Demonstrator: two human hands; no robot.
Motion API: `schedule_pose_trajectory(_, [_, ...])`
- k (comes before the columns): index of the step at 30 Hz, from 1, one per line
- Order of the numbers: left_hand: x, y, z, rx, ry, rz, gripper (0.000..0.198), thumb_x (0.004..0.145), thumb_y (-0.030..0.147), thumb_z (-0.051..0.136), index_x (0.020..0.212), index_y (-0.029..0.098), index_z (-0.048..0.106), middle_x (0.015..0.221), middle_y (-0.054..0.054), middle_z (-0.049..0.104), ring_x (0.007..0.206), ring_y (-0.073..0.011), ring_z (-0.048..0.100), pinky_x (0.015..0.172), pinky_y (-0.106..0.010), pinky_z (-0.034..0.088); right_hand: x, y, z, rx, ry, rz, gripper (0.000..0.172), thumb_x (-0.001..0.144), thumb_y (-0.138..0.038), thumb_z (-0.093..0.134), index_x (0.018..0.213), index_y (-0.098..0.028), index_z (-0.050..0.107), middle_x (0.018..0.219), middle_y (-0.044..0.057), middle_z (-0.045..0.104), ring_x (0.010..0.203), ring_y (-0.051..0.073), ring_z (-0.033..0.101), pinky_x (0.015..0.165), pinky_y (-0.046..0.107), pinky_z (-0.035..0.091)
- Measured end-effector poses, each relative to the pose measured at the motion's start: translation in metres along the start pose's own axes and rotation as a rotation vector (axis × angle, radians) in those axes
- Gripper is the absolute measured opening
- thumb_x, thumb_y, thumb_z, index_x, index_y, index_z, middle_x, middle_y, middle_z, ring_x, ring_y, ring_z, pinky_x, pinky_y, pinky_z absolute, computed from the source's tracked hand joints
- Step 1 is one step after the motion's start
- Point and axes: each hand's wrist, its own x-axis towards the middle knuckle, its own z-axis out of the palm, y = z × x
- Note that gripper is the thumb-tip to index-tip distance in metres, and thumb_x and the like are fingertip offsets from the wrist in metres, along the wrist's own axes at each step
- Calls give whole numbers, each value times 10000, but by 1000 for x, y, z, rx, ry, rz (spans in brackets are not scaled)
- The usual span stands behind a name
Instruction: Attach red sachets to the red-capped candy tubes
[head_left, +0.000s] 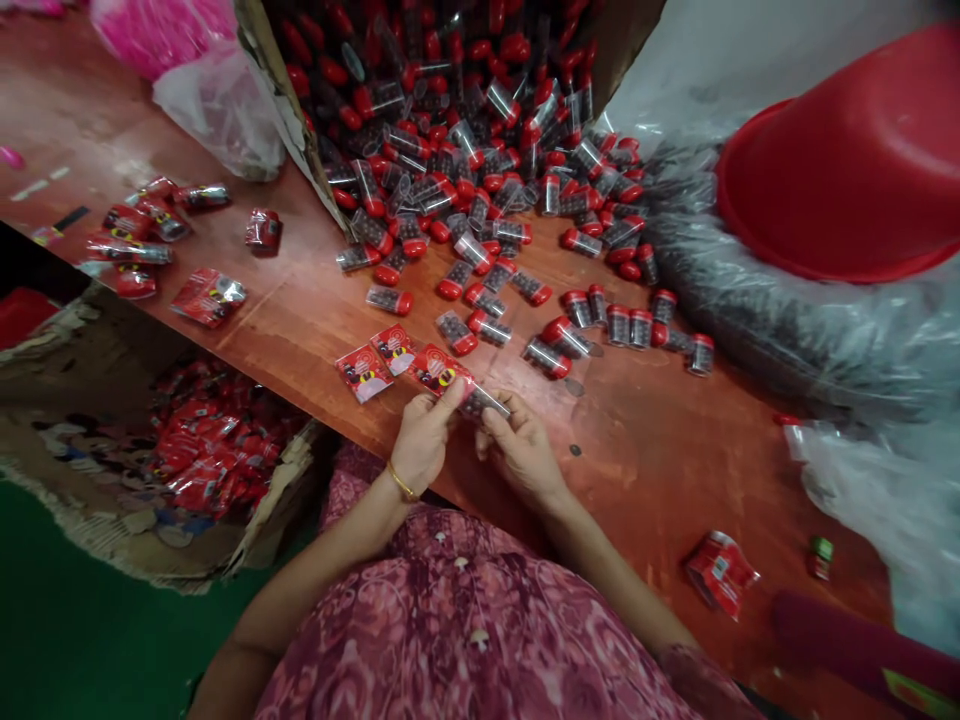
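Observation:
My left hand [421, 440] pinches a small red printed packet [433, 368] between thumb and fingers, just above the table's near edge. Close beside it, my right hand [527, 452] is closed on a clear tube [480, 400] with dark contents. The tube meets the packet's right end; how far it is inside I cannot tell. Two flat packets, one red and printed [364, 374] and another [393, 348], lie left of the held one. Several red-capped tubes, such as one lying tube [456, 332], are scattered beyond my hands.
A tipped carton [289, 110] spills many red-capped tubes onto the reddish table [637, 450]. Filled packets [210, 297] lie at left, above a floor carton [262, 520] of red packets. At right are a red bucket [847, 170], a plastic bag [750, 320] and a crumpled packet [721, 573].

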Motion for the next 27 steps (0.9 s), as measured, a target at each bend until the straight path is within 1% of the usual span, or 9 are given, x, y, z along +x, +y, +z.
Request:
schedule_pose_trajectory(4, [0,4,-1,-49,54,62,314,527,386,794,659,131,667,651,-8,658,637,-109,575,652,-221,454,-5,-7,0,-176,28,-47,322,770,-484,580,886,-191,514,486,-74,528,392,74,471,424,202,385])
schedule_pose_trajectory(8, [0,1,0,-67,26,38,303,561,394,767,688,134,676,629,-4,653,573,-101,559,602,-229,443,-7,-8,11,-274,123,-143,272,803,-455,549,886,-199,508,492,-83,483,360,60,411,374,195,328])
schedule_pose_trajectory(12, [-2,2,-3,-42,45,77,283,598,396,745,675,139,657,637,-1,653,582,-105,574,605,-230,441,-5,-3,17,-297,96,-145,216,849,-414,496,896,-202,501,487,-84,465,354,64,395,371,200,324])
schedule_pose_trajectory(14, [-2,5,-5,-40,26,77,282,599,387,748,696,135,664,665,-11,668,631,-121,602,641,-236,455,-5,0,15,-363,86,-179,194,853,-386,498,909,-201,512,535,-67,506,393,71,433,405,207,360])
schedule_pose_trajectory(18, [0,10,-8,-86,28,102,278,582,359,763,751,152,686,722,-18,698,714,-146,641,701,-251,478,-9,4,8,-546,116,-310,172,827,-337,547,940,-208,554,725,-12,601,581,101,538,565,241,448])
schedule_pose_trajectory(20, [1,10,-9,-40,31,136,229,578,308,768,727,152,691,718,-20,703,716,-150,645,706,-251,484,-11,2,9,-497,104,-261,170,829,-349,536,920,-207,557,691,-17,592,562,101,534,540,236,451])
schedule_pose_trajectory(23, [1,8,-11,69,-4,128,189,600,276,748,725,141,702,680,-30,699,646,-152,633,629,-250,488,-12,-4,12,-259,40,-69,221,819,-411,527,893,-203,541,624,-31,579,460,90,511,439,219,441])
schedule_pose_trajectory(25, [-1,6,-12,104,-37,113,203,610,290,738,746,142,707,668,-32,695,593,-144,613,565,-243,479,-11,-6,15,-104,3,30,256,793,-445,549,868,-201,532,582,-49,566,378,70,459,391,214,433])
schedule_pose_trajectory(27, [-4,4,-12,109,-60,99,240,620,318,732,788,149,708,655,-27,689,541,-129,585,506,-232,464,-10,-6,19,-8,-2,54,271,775,-457,569,851,-200,530,562,-66,551,327,44,387,369,209,425])
